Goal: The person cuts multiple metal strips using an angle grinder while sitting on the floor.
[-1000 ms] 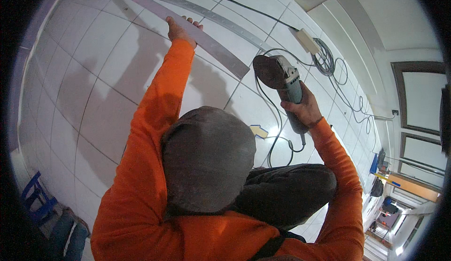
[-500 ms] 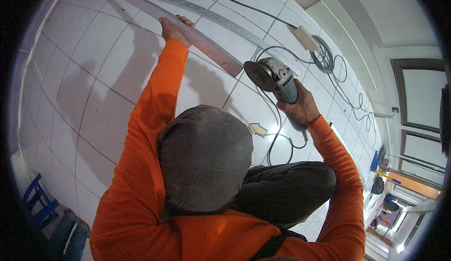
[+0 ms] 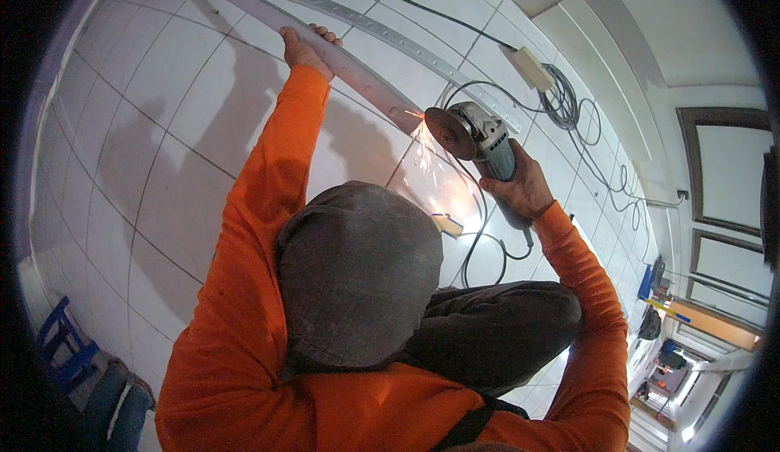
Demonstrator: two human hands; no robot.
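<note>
My left hand (image 3: 313,49) is closed around a long grey metal bar (image 3: 366,83), holding it at a slant above the tiled floor. In my right hand (image 3: 522,177) is an angle grinder (image 3: 497,158), gripped round its body. The grinder's dark disc (image 3: 449,132) meets the near right end of the bar. Orange sparks (image 3: 424,145) spray down from that contact. A second long metal strip with a row of holes (image 3: 390,39) lies on the floor behind the bar.
A black cable loops from the grinder over the tiles to a pale power strip (image 3: 531,69) beside a coiled grey cable (image 3: 561,104). A yellow arrow-shaped piece (image 3: 448,224) lies below the sparks. At lower left stands a blue chair (image 3: 62,346); panelled doors (image 3: 725,166) line the right.
The bar's end has come against the grinder's disc, and sparks now fly. My left hand has shifted slightly to the right; the right hand has barely moved.
</note>
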